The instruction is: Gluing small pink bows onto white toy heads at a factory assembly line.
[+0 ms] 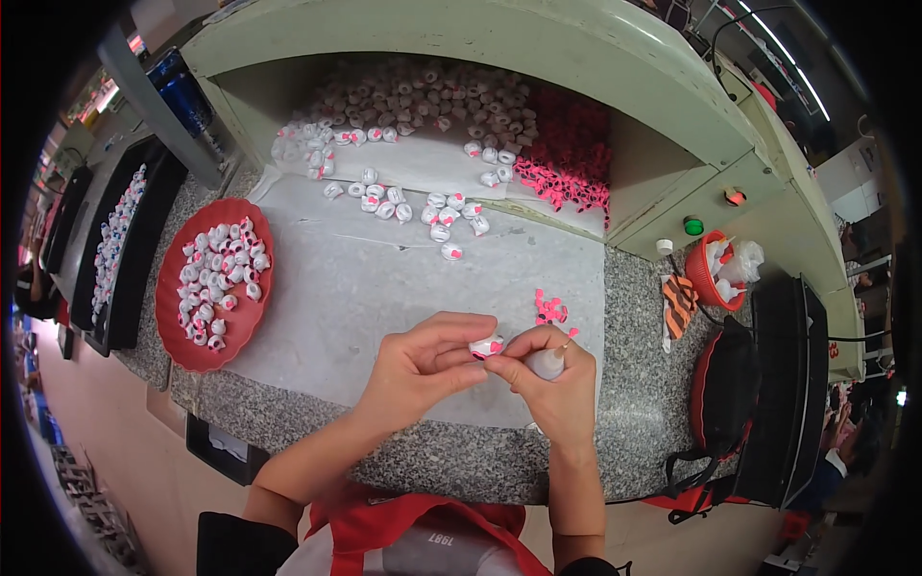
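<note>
Between its thumb and fingertips, my left hand [413, 363] grips a small white rounded figure piece [487, 347] with pink and dark marks. My right hand [565, 394] is closed round a small translucent squeeze bottle [547, 364] with a thin tip. Its thumb and fingertip also reach the right side of the white piece. Just beyond the right hand, small pink pieces [549, 307] lie loose on the white sheet [327, 278]. Farther off on the sheet is a scattered group of similar white pieces [439, 216], some with pink on them.
At left, a red scalloped tray [245, 331] holds many white-and-pink pieces. A pale green hood [432, 38] arches over heaps of white pieces [423, 96] and pink parts [567, 182]. Right of it stand an orange basket [706, 274] with bottles and a black bag [727, 389].
</note>
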A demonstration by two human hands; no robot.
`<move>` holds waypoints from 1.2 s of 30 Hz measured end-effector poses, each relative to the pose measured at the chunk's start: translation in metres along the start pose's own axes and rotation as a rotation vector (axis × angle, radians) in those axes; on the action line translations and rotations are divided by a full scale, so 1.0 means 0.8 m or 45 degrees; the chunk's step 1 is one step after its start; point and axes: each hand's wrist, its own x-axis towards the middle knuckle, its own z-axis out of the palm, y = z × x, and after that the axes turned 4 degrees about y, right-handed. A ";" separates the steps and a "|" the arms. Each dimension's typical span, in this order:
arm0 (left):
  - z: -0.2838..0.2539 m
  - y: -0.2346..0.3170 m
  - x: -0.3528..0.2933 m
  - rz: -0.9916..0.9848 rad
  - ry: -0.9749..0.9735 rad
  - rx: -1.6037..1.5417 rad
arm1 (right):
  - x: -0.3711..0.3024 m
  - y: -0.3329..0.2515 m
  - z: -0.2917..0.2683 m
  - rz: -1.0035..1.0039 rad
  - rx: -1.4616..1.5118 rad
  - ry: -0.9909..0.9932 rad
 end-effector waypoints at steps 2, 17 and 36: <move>-0.012 -0.004 0.001 0.004 -0.002 0.014 | 0.000 -0.002 0.004 -0.017 0.038 0.017; 0.003 -0.012 -0.006 0.192 0.138 0.213 | 0.002 0.010 0.008 -0.199 0.038 -0.041; -0.008 0.009 -0.010 0.080 0.058 0.327 | 0.001 0.015 0.012 0.048 0.529 -0.185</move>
